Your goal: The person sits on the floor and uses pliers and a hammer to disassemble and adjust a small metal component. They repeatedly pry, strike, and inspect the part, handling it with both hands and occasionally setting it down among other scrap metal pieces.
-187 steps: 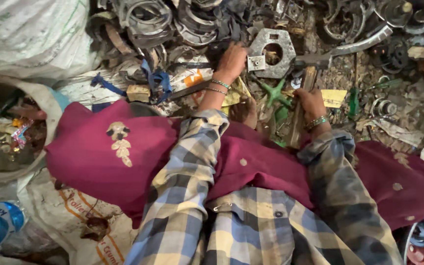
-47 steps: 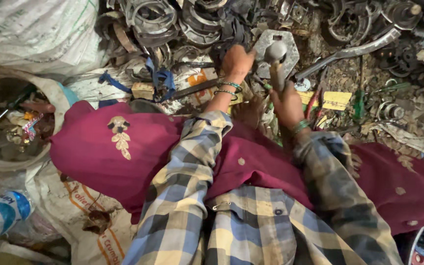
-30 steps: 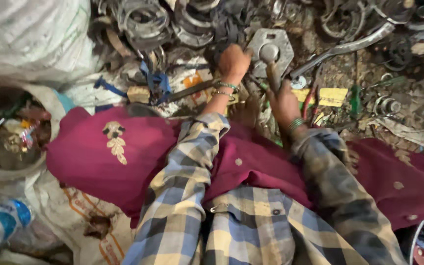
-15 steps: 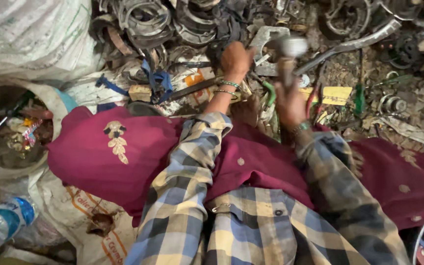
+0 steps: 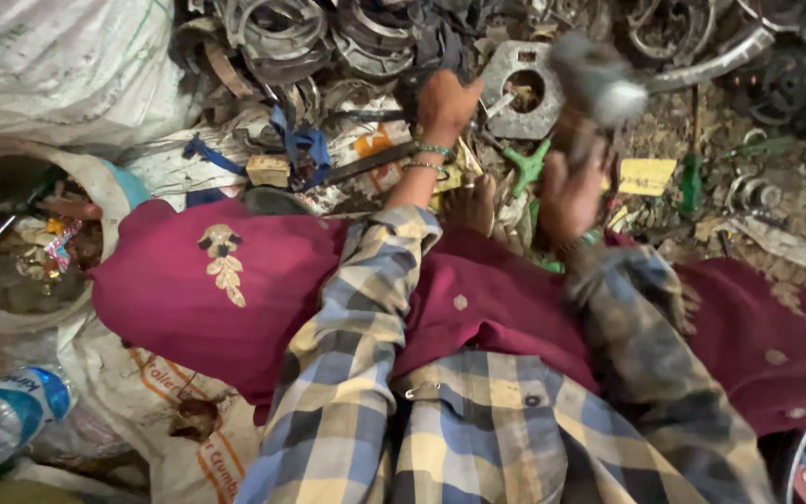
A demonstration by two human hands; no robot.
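Right hand [image 5: 566, 191] fingers clamped on raised hammer [image 5: 594, 79] (blurred); left hand [image 5: 445, 103] fingers curled onto hexagonal metal plate [image 5: 520, 89].

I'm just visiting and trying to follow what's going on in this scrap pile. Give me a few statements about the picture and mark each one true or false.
1. The right hand grips a hammer raised above the pile. True; the hammer is blurred.
2. The left hand rests in the lap. False; it reaches out onto the scrap, beside the flat metal plate with a round hole.
3. The left wrist wears bangles. True.
4. A plastic bottle lies among the metal rings at the top. False; it lies at the lower left.
5. The cloth over the lap is green. False; it is maroon.
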